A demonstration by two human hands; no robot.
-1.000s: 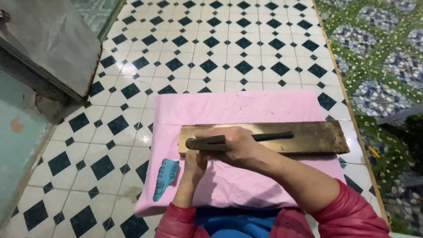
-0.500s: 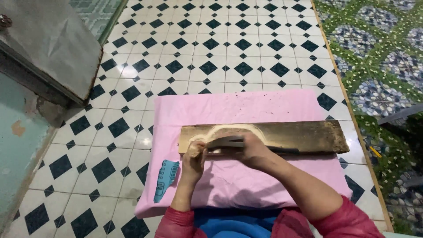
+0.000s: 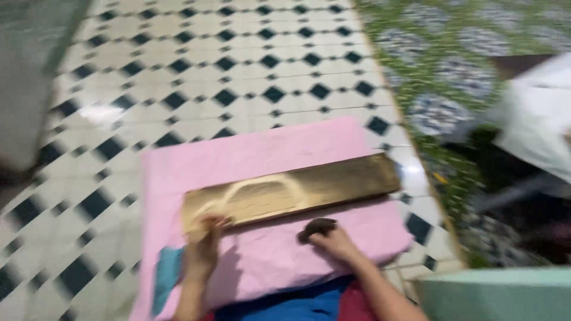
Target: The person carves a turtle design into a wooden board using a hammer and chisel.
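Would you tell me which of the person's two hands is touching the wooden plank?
The left hand, resting on the wooden plank's near-left corner; the right hand lies on the pink cloth.

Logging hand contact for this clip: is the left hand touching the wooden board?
Touching. The head view, though blurred, shows the left hand with its fingers lying over the near-left corner of the wooden board, with no gap visible between them.

A home floor, it seems: patterned black-and-white tiled floor (image 3: 196,89) (diamond motifs) beside a green floral carpet (image 3: 434,65).
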